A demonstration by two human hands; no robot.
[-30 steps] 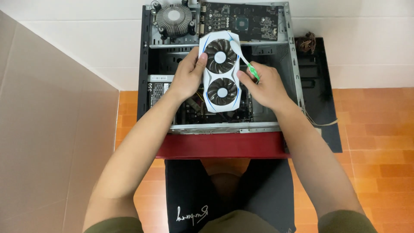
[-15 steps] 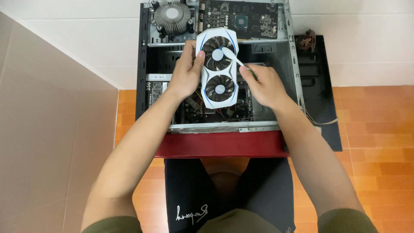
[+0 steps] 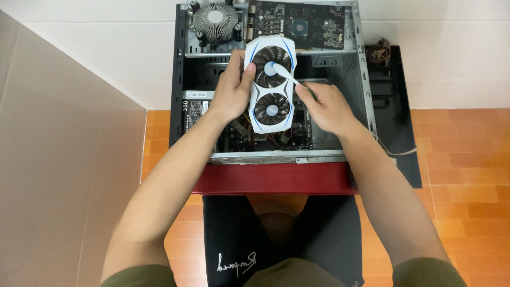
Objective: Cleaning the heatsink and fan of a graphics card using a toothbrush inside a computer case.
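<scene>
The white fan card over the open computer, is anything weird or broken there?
Nothing looks broken. The white fan card is held tilted above the open case by the left hand, not plugged in. The right hand holds a white stick against its upper fan.

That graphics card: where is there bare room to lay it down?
Free: white floor tiles left of the computer case, and orange floor tiles right of the black side panel. Crowded: inside the case, around the graphics card and both hands.
</scene>
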